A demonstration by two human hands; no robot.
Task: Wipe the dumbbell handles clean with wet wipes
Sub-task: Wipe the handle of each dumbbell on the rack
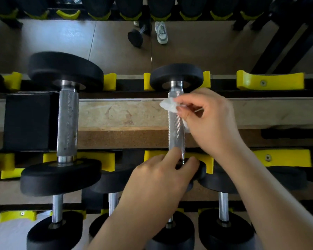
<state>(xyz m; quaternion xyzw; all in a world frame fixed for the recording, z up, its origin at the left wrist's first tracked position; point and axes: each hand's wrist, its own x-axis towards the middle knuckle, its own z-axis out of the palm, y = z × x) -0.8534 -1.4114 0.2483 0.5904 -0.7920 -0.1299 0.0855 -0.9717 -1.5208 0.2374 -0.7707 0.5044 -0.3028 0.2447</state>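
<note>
A small dumbbell with black ends and a knurled steel handle (175, 127) lies across the rack's top tier, right of centre. My right hand (210, 121) pinches a crumpled white wet wipe (168, 105) against the upper part of that handle. My left hand (161, 179) rests on the dumbbell's near black end, fingers on the handle's lower tip, hiding most of that end. A larger dumbbell with a thicker, duller handle (67, 121) lies on the same tier to the left.
Yellow cradles (269, 81) line the black rack rails; the ones at the right hold nothing. Several smaller dumbbells (223, 210) sit on the lower tier beneath my arms. A mirror behind shows a floor dumbbell (135, 36) and a shoe (161, 32).
</note>
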